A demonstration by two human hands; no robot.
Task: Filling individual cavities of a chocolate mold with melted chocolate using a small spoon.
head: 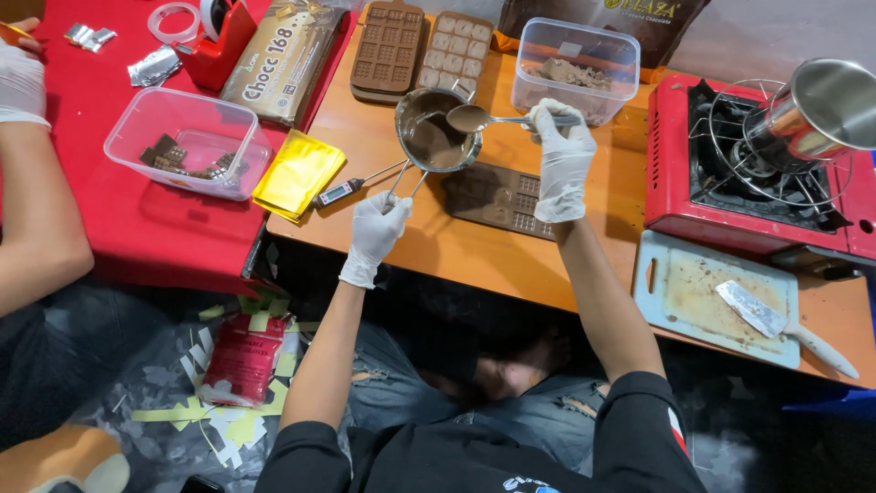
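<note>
— What's happening at the orange table [584, 265]?

— A person in 2 white gloves works over it. The left hand [377, 228] is closed round the thin wire handle of a small steel pot [436, 130], holding it tilted above the tabletop. Brown melted chocolate coats the inside.

— And the other hand?

— The right hand [561, 155] pinches the handle of a spoon [484, 118], fingers curled tight, the bowl loaded with chocolate and poised over the pot's rim.

— What lies underneath?

— A dark chocolate mould [497, 199] flat on the table, just below pot and spoon. A probe thermometer [351, 188] rests beside it, near a stack of gold foil sheets [297, 173].

— Anything else nearby?

— 2 more moulds [422, 55] at the far edge, a clear tub of chocolate chunks [573, 68] behind the spoon, a red gas stove [757, 164] on the right with a steel vessel [826, 105] on it, and a cutting board [693, 297] carrying a knife [776, 324]. At the left, another person's gloved hand [20, 82] reaches over a red cloth [109, 219].
</note>
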